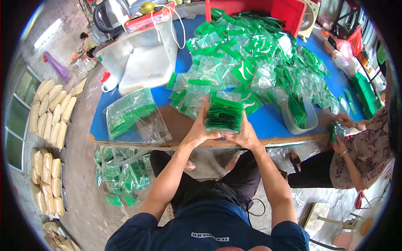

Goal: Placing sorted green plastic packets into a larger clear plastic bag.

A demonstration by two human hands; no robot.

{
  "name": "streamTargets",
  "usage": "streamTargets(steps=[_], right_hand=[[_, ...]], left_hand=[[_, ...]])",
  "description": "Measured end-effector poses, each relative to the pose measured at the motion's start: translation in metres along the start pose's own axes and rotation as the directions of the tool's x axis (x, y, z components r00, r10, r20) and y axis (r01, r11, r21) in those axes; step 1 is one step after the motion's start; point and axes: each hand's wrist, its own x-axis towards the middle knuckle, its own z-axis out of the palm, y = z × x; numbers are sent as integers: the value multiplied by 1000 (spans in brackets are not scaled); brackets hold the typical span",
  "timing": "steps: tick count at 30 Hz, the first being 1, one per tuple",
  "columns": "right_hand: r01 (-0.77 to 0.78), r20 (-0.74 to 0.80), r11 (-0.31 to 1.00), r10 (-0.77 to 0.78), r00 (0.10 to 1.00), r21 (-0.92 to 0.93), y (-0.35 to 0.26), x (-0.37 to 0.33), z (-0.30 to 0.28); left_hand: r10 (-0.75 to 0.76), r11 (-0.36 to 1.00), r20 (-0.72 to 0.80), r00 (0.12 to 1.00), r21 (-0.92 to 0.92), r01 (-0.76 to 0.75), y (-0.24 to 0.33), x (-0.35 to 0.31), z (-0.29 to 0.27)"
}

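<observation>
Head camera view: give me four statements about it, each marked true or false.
1. The left hand and right hand hold a thick stack of green-and-clear plastic packets. True.
2. The translucent rectangular plastic tub is empty. False: the tub holds green packets.
3. A large clear plastic bag lies left of the stack. True.
4. The small red-and-white container is right of the stack. False: the container is left of it.
</observation>
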Motion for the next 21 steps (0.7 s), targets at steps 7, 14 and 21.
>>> streamTargets(steps=[7,14,21], right_hand=[[-7,-57,991,15,998,137,13,2,4],[-2,-61,994,9,998,110,12,0,5],[22,-90,1000,-23,996,-18,5,0,3]], left_hand=[[42,960,88,995,273,-64,18,9,0],[-103,876,59,993,478,63,70,57,8],[-162,948,-60,985,267,173,60,76,-30]])
